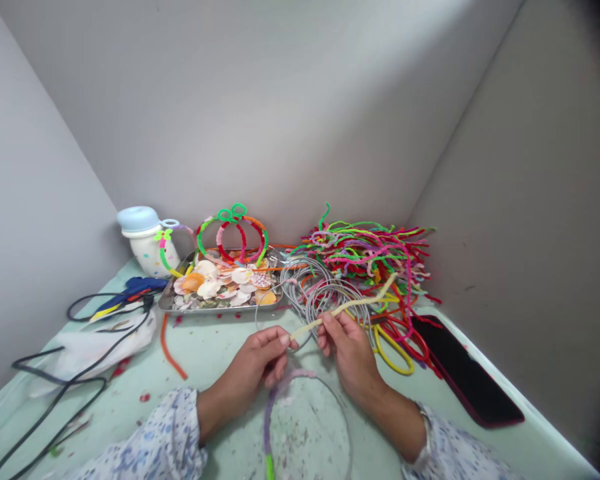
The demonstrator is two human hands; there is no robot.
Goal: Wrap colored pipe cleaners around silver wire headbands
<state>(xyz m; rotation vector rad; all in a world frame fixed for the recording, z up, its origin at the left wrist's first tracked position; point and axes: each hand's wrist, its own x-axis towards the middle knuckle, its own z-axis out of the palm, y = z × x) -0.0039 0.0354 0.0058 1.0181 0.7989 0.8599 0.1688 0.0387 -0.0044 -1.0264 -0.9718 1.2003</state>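
Observation:
A pale yellow pipe cleaner (347, 308) stretches between both hands, its far end slanting up to the right. My left hand (263, 353) pinches its near end between thumb and fingers. Farther along, my right hand (343, 340) grips the same pipe cleaner. On the table just below the hands lies a wire hoop (349, 427), its left side wrapped in purple and green fuzzy lengths and its top in pale pink. Coils of grey wire (313, 287) sit right behind my hands.
A metal tray (220, 310) of seashells stands at the back, with wrapped hoops (267, 243) on it. Behind right is a heap of coloured pipe cleaners (365, 250). A dark phone (473, 377) lies right; a white cup (147, 250), pliers (135, 290) and black cable (75, 380) are left.

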